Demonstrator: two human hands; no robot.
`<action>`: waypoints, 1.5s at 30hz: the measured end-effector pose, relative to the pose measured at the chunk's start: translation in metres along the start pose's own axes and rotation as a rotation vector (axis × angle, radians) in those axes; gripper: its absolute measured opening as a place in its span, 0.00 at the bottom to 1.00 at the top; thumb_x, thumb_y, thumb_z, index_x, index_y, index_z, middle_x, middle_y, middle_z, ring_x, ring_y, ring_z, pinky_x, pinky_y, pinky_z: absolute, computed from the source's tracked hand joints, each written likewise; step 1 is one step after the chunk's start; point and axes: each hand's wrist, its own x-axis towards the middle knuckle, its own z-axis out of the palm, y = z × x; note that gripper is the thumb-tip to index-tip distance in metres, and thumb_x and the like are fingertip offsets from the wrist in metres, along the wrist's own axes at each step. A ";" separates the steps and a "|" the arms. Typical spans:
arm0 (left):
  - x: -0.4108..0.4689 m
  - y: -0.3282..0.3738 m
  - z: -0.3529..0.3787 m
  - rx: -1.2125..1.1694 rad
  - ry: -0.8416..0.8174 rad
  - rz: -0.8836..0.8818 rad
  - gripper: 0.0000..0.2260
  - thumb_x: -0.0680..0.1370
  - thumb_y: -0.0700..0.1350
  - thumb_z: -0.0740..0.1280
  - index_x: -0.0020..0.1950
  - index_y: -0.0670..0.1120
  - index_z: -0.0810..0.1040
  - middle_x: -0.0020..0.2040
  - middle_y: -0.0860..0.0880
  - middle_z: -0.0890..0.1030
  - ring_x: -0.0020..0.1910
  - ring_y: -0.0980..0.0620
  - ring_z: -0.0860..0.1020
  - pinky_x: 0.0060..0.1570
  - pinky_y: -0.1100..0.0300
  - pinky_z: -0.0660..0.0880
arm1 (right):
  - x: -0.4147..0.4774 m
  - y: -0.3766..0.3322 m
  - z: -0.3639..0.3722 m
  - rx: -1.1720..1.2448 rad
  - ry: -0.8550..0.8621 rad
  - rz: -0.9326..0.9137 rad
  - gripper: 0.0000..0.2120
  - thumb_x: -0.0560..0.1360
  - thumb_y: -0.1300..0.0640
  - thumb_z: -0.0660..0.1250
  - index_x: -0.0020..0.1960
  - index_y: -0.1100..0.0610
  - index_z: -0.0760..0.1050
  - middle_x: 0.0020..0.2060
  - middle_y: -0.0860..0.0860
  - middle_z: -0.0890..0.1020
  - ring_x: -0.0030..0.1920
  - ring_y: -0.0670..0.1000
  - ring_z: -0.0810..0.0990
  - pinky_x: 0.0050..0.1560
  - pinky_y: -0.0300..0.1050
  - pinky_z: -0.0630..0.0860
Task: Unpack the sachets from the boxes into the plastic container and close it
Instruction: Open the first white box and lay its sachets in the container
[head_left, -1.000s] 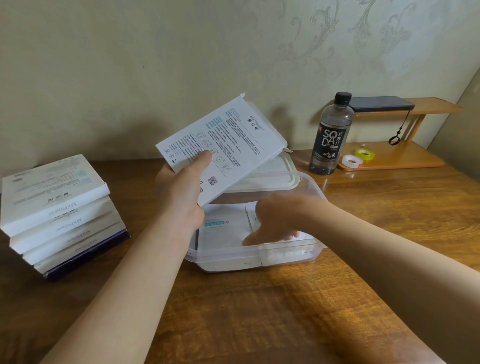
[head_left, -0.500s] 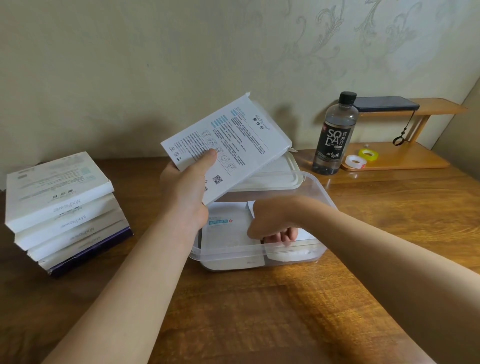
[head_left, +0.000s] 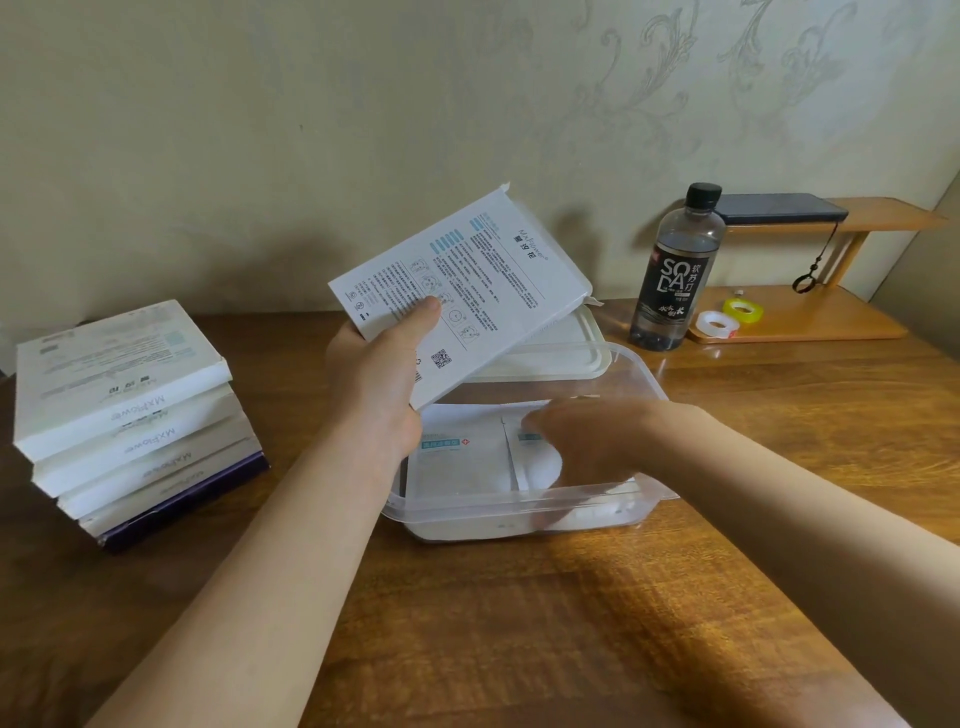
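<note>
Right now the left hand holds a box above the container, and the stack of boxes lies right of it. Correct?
No: in the head view the stack lies left of the container. The left hand does hold a box above it.

— Where's the container (head_left: 519, 512)?
— Mid-surface (head_left: 519, 623), with sachets (head_left: 457, 462) lying side by side in it and the lid (head_left: 550, 353) just behind.
— And to the left?
— A stack (head_left: 130, 415). One box (head_left: 467, 291) is gripped by the left hand (head_left: 379, 384) above the container's far left corner. The right hand (head_left: 587, 436) is inside, over the sachets.
— Far right?
— A bottle (head_left: 675, 270), then a shelf (head_left: 805, 317) with tape rolls (head_left: 717, 325) on its lower level and a phone (head_left: 779, 208) on top.
</note>
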 end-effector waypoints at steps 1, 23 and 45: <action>0.000 0.000 0.000 -0.002 -0.001 -0.001 0.11 0.76 0.38 0.74 0.55 0.50 0.82 0.50 0.50 0.88 0.46 0.50 0.87 0.42 0.51 0.84 | 0.002 0.001 0.001 -0.004 -0.013 0.005 0.37 0.67 0.32 0.73 0.67 0.53 0.72 0.56 0.50 0.80 0.55 0.53 0.79 0.57 0.47 0.78; 0.002 -0.002 -0.002 -0.013 -0.002 0.003 0.12 0.76 0.38 0.75 0.57 0.50 0.82 0.51 0.50 0.88 0.47 0.49 0.87 0.47 0.46 0.84 | 0.000 -0.005 -0.004 -0.142 -0.057 0.033 0.30 0.74 0.38 0.70 0.66 0.59 0.73 0.43 0.48 0.77 0.44 0.48 0.75 0.44 0.40 0.70; 0.000 0.001 -0.002 -0.012 -0.002 -0.015 0.10 0.76 0.38 0.74 0.55 0.51 0.82 0.50 0.50 0.88 0.46 0.49 0.87 0.41 0.52 0.84 | -0.005 0.002 -0.001 -0.184 -0.045 0.023 0.31 0.77 0.49 0.70 0.76 0.52 0.62 0.56 0.52 0.79 0.52 0.52 0.77 0.53 0.44 0.76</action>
